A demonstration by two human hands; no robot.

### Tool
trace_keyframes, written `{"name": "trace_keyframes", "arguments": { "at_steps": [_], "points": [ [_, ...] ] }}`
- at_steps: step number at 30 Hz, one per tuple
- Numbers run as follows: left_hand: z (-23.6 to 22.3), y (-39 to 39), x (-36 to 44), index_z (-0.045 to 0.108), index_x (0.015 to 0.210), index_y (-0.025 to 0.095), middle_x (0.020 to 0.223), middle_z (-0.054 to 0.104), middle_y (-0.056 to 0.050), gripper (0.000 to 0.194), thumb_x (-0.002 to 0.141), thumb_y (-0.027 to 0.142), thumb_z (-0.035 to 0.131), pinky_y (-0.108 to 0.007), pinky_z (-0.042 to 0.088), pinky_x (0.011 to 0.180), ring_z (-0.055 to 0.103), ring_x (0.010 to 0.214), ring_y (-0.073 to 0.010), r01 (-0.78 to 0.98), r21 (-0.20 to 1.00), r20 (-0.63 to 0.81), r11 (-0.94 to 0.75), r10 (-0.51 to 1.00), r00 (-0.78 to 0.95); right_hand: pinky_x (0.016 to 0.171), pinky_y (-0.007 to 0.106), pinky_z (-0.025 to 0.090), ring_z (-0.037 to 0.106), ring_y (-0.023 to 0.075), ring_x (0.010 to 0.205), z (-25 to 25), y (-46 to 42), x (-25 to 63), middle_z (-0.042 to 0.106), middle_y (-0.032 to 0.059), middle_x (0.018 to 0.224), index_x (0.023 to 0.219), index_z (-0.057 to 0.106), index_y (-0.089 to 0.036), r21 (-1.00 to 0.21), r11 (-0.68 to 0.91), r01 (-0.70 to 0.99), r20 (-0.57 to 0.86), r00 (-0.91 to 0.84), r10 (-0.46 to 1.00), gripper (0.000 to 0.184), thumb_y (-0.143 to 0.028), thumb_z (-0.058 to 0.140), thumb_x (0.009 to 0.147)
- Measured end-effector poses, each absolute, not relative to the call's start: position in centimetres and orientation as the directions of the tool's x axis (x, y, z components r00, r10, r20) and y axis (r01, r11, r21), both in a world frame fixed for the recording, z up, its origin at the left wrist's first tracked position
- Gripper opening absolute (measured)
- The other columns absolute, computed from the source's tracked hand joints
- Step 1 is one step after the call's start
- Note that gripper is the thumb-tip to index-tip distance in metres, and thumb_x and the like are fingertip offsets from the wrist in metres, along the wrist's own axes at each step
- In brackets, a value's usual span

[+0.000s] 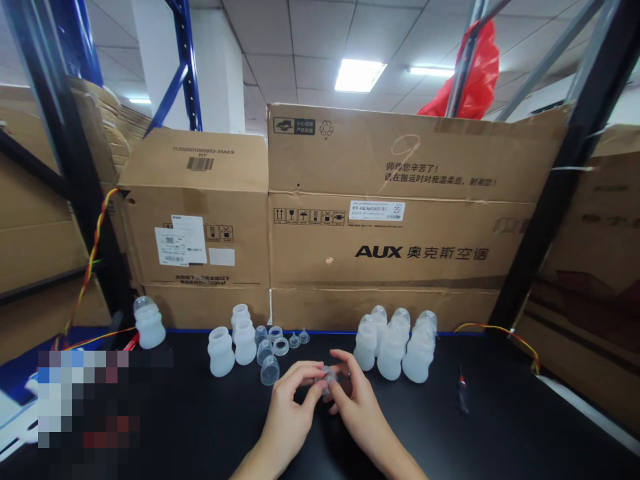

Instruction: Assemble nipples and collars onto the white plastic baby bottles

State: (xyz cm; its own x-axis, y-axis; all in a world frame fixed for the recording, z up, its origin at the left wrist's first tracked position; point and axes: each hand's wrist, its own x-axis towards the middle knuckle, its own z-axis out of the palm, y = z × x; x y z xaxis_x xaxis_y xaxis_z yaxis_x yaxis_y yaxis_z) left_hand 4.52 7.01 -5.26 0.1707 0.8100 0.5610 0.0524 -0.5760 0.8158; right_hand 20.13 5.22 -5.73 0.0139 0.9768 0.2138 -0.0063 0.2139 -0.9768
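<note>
A small translucent baby-bottle part (328, 375) is pinched between the fingers of both hands, which hide much of it; whether it is a nipple, a ring or both together I cannot tell. My left hand (296, 400) grips it from the left, thumb and forefinger closed. From the other side my right hand (356, 393) closes on it with thumb and fingers. Just beyond my left hand are clear domed caps (269, 370), two collar rings (281, 346) and two nipples (294, 341). Further left are frosted baby bottles (221, 352) without tops.
Several capped bottles (393, 350) stand grouped at the right. Another capped bottle (149, 323) is at far left. A dark, slim tool (463, 393) lies to the right on the black table (505, 427). Cardboard boxes (320, 267) wall off the back, between dark rack posts (547, 153).
</note>
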Motion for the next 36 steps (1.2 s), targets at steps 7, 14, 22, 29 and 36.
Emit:
{"name": "trace_keyframes", "arguments": {
  "at_steps": [7,14,22,29,36],
  "points": [
    [-4.4,5.6,5.2,0.072,0.103,0.022,0.107,0.068,-0.007,0.012,0.092,0.025,0.066,-0.033,0.063,0.082,0.071,0.094,-0.0215,0.054,0.814,0.551,-0.578,0.799,0.240,0.055,0.027,0.056,0.064,0.0169,0.074,-6.2,5.4,20.1,0.062,0.0020,0.094,0.124,0.054,-0.023,-0.957,0.289,-0.023,0.288,0.041,0.957,0.043,-0.045,0.068,0.090],
    [-4.9,6.2,5.4,0.071,0.099,0.018,0.092,0.072,-0.008,0.021,0.090,0.036,0.066,-0.030,0.061,0.067,0.073,0.081,-0.0224,0.105,0.927,0.337,-0.360,0.922,0.189,0.068,0.035,0.062,0.067,0.0201,0.075,-5.6,5.5,20.5,0.069,0.0060,0.090,0.103,0.068,-0.017,-0.968,0.250,-0.008,0.249,0.036,0.968,0.039,-0.050,0.075,0.085],
    [-4.6,6.6,5.0,0.069,0.087,0.017,0.077,0.075,-0.007,0.030,0.087,0.047,0.070,-0.026,0.056,0.058,0.071,0.069,-0.0208,0.038,0.966,0.246,-0.254,0.957,0.155,0.076,0.039,0.065,0.072,0.0232,0.086,-5.7,5.5,20.1,0.067,0.0074,0.103,0.109,0.073,-0.018,-0.971,0.182,-0.154,0.185,-0.003,0.983,0.048,-0.057,0.077,0.082],
    [-4.6,6.2,5.4,0.066,0.085,0.019,0.067,0.070,-0.003,0.035,0.088,0.054,0.068,-0.021,0.048,0.049,0.065,0.057,-0.0163,0.012,0.967,0.251,-0.256,0.956,0.152,0.068,0.034,0.062,0.069,0.0199,0.076,-5.6,5.5,20.2,0.072,0.0062,0.087,0.103,0.072,-0.016,-0.983,0.156,-0.101,0.160,-0.028,0.987,0.049,-0.060,0.077,0.081],
    [-5.0,6.4,5.3,0.061,0.084,0.021,0.063,0.065,0.000,0.031,0.094,0.050,0.060,-0.020,0.044,0.047,0.063,0.055,-0.0155,0.134,0.939,0.293,-0.316,0.941,0.167,0.058,0.026,0.050,0.059,0.0131,0.058,-5.7,5.7,20.3,0.064,0.0006,0.069,0.096,0.070,-0.014,-0.980,0.199,-0.021,0.200,-0.043,0.979,0.046,-0.058,0.075,0.084]
  ]
}}
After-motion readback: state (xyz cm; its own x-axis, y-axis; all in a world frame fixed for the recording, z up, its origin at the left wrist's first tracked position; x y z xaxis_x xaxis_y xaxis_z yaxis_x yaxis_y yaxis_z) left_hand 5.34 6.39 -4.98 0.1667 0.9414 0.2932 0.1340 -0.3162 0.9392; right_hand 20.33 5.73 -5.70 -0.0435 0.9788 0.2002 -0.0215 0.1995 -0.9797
